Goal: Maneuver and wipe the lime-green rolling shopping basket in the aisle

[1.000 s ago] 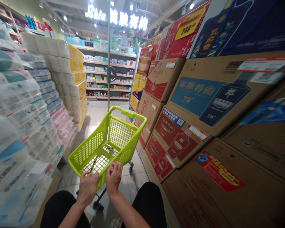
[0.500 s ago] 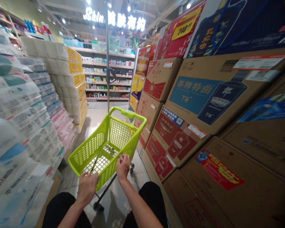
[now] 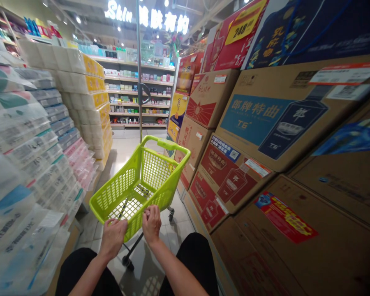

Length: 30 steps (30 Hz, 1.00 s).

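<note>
In the head view a lime-green shopping cart [image 3: 165, 199] stands in the aisle before my knees, its plastic basket holding nothing. My left hand [image 3: 113, 236] is closed over the near end of the basket rim, close to the corner. On the right side of the same rim, my right hand [image 3: 151, 224] has its fingers curled over the edge. The cart's handle [image 3: 169, 146] is at the far end, away from me. Below the basket, dark casters [image 3: 128, 263] rest on the tiled floor.
Stacked cardboard liquor cartons [image 3: 255, 119] line the right side close to the cart. To the left rise piles of wrapped tissue packs [image 3: 58, 90]. A metal pole [image 3: 139, 74] and shelves of small packages [image 3: 120, 96] stand beyond the cart.
My right hand has slid left along the rim, nearer to my left hand. The left hand keeps its place on the cart. The view has shifted slightly.
</note>
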{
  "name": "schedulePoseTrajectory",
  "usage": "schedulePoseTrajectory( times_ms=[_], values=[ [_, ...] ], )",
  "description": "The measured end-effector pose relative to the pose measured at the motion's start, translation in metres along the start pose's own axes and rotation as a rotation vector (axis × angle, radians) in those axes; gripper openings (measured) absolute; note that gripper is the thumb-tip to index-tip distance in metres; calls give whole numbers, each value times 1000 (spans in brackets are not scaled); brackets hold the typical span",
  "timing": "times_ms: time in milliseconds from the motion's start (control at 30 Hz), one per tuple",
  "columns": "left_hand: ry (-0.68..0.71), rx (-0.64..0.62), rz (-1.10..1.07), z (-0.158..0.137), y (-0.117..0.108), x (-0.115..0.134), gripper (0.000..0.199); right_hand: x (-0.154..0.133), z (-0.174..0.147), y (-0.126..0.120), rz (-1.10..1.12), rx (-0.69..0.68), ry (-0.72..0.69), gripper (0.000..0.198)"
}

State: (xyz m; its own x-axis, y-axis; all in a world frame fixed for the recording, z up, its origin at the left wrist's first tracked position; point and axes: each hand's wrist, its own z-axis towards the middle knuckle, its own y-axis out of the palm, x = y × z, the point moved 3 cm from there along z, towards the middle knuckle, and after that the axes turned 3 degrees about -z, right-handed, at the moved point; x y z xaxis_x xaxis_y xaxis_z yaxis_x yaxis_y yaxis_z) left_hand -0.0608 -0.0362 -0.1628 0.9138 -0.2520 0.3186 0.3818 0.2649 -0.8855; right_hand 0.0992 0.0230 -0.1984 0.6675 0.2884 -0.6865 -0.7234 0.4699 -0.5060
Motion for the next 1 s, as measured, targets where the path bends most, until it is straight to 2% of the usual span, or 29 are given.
schedulePoseTrajectory(
  times_ms=[100, 267, 367, 467, 600, 733, 867, 933, 1000],
  values=[
    [-21, 1, 9, 5, 3, 5, 39, 3, 7, 3, -30, 25, 28, 18],
    [-48, 4, 8, 16, 9, 20, 40, -16, -29, 9, 13, 14, 17, 21],
    [-5, -14, -32, 15, 6, 23, 37, -18, -37, 5, 37, -36, -29, 22],
    [27, -3, -36, 7, 0, 15, 29, -6, -19, -7, 19, -14, -9, 21],
    [-35, 34, 14, -4, 0, -3, 28, 8, 7, -17, 11, 65, 64, 18],
    [-98, 48, 40, -4, 9, -9, 30, -12, -15, -5, 37, -36, 12, 23],
    [-75, 46, 64, 1, 10, -8, 29, -34, -50, 1, 94, -113, -60, 24],
    [-65, 41, 72, 3, 7, -6, 29, -35, -51, 1, 101, -154, -104, 24],
    [-67, 34, 68, 5, 5, -4, 30, -27, -38, 0, 74, -147, -96, 23]
  ],
)
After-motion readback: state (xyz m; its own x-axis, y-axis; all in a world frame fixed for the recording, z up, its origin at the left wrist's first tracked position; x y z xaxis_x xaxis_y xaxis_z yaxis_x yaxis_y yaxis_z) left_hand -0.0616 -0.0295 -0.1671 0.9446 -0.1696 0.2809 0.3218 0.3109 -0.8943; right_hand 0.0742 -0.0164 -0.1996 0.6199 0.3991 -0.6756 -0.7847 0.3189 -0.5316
